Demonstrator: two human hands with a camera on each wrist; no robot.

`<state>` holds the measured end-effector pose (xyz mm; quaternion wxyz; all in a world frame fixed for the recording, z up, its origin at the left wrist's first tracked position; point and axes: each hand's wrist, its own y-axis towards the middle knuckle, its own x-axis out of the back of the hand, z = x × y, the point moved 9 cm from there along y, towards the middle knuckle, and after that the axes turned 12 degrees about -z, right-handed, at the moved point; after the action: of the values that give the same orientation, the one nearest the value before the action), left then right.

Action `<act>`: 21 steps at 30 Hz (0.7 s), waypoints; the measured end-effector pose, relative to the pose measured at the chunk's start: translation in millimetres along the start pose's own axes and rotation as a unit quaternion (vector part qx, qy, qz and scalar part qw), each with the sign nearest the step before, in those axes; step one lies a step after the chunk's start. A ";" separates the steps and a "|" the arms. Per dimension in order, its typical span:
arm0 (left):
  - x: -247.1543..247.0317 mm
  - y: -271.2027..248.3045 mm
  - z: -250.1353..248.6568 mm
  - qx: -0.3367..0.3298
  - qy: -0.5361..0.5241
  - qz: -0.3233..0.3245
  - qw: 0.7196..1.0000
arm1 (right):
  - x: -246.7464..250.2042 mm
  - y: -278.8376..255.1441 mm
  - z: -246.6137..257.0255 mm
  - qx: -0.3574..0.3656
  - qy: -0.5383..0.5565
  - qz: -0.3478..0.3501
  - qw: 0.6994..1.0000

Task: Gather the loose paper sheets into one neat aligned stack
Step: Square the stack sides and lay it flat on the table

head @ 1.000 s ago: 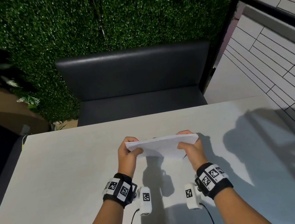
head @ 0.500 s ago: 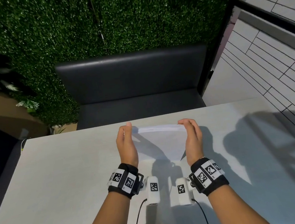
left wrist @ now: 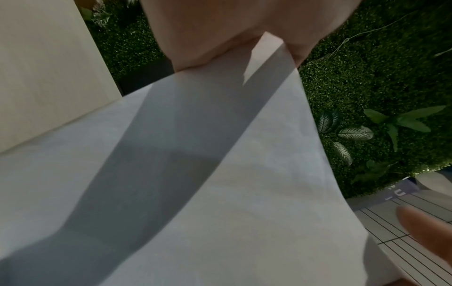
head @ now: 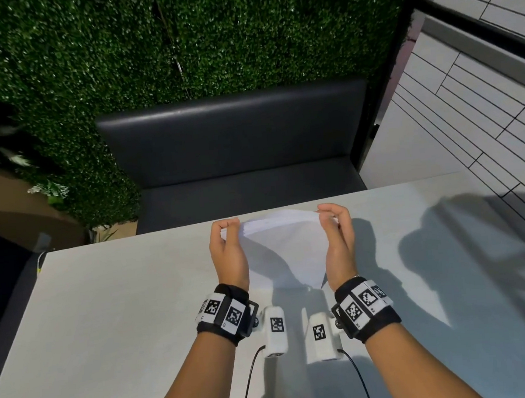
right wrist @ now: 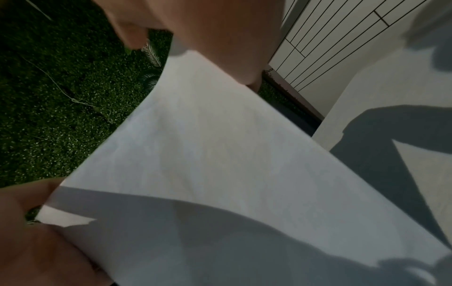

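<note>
Over the far half of the bench: one bundle of white paper sheets [head: 286, 247], held between two hands.
Bench [head: 105, 307]: pale grey top, crossed by hard shadows on its right side.
Paper sheets: gathered together, bowed upward along the far edge, near corner hanging down toward the bench; whether that corner touches it cannot be told.
Left hand [head: 228, 252]: fingers curled, thumb and fingertips pinching the left end of the sheets.
Right hand [head: 337, 240]: fingers curled, pinching the right end of the sheets.
Wrists: black bands with printed marker tags, white camera modules [head: 276, 331] with black cables.
Beyond the bench: dark padded seat [head: 238, 156], green foliage wall [head: 177, 41].
Right: tiled floor [head: 469, 111].
</note>
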<state>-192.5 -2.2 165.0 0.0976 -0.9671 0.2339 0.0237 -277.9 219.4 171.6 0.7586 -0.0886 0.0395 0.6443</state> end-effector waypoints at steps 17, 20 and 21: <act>-4.0 5.4 4.9 -0.020 0.016 0.016 1.000 | -122.5 -19.6 35.0 0.270 -0.668 0.374 0.584; 9.0 9.8 0.7 -0.022 -0.036 -0.010 0.999 | -118.2 -11.9 49.6 0.301 -0.666 0.331 0.597; 18.6 14.7 5.3 -0.009 -0.047 -0.032 0.998 | -110.3 -5.1 56.8 0.299 -0.654 0.308 0.623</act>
<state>-182.7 -22.3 155.5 0.1000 -0.9728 0.1974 0.0682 -294.4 122.1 246.9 0.3268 0.6050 -0.2520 0.6810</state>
